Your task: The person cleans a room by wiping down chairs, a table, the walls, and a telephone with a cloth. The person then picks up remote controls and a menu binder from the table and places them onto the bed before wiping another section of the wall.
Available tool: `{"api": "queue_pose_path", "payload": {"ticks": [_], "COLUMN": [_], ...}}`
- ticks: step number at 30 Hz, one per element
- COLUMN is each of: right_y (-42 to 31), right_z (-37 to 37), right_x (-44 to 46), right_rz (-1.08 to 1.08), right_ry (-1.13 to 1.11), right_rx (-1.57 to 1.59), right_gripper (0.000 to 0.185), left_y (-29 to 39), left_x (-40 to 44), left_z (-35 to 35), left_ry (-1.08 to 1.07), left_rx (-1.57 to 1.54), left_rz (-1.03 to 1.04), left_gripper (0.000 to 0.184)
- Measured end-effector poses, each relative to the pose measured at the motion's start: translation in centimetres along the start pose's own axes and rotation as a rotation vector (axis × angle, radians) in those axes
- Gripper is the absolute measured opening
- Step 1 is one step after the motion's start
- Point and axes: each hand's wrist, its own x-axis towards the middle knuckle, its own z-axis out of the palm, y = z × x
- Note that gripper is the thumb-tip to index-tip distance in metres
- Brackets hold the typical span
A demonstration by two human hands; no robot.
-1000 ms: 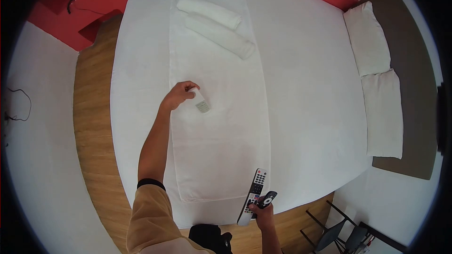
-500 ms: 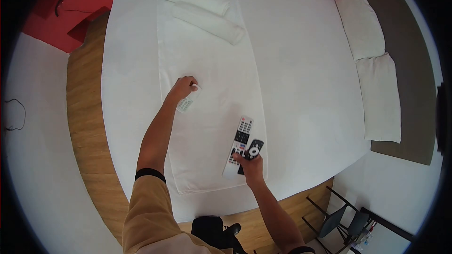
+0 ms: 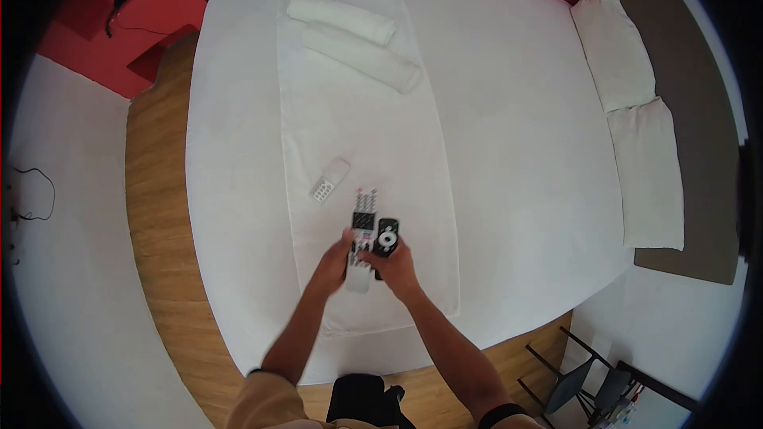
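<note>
My left hand (image 3: pixel 330 268) is closed on the left edge of a long white TV remote control (image 3: pixel 359 280) with a black band across it. A smaller black remote control (image 3: pixel 387 227) with a round white ring is in my right hand (image 3: pixel 398 272). My right thumb reaches over onto the long remote, so the two remotes sit side by side above the bed. Up and to the left, a small white air-conditioner-type remote control (image 3: pixel 331 179) lies by itself on the white cloth (image 3: pixel 397 139). Fingers hide the lower part of the black remote.
Two rolled white towels (image 3: pixel 362 57) lie at the far end of the cloth on the bed (image 3: pixel 517 151). White pillows (image 3: pixel 648 179) lean along the brown headboard on the right. Dark chairs (image 3: pixel 568 385) stand at the lower right; wooden floor (image 3: pixel 159 214) runs along the left.
My left hand has let go of the small white remote and come down right onto the long remote. My right hand has brought both held remotes to the left.
</note>
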Motion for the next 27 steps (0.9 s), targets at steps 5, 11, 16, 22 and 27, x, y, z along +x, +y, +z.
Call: {"api": "queue_pose_path", "payload": {"ticks": [5, 11, 16, 22, 27], "right_y": [3.0, 2.6, 1.0, 2.8, 6.5], "right_z": [1.1, 0.1, 1.8, 2.1, -1.5], "right_x": [0.6, 10.6, 16.7, 16.4, 5.0], "right_rz": [0.215, -0.055, 0.119, 0.326, 0.236], "right_ry": [-0.272, 0.270, 0.504, 0.479, 0.092], "right_rx": [0.126, 0.078, 0.637, 0.846, 0.380], "right_gripper": [0.028, 0.019, 0.012, 0.012, 0.028], "left_y": [-3.6, -3.8, -1.9, 2.2, 9.4], "left_x": [-7.0, -11.4, -14.2, -12.6, -2.0], "left_z": [-3.8, -6.8, -7.1, -6.0, -3.9], "left_ry": [0.183, 0.327, 0.482, 0.491, 0.425], "left_rx": [-0.269, -0.147, 0.023, 0.276, 0.892], "left_rz": [0.199, 0.224, 0.115, 0.252, 0.376], "left_gripper": [0.037, 0.033, 0.028, 0.028, 0.054]}}
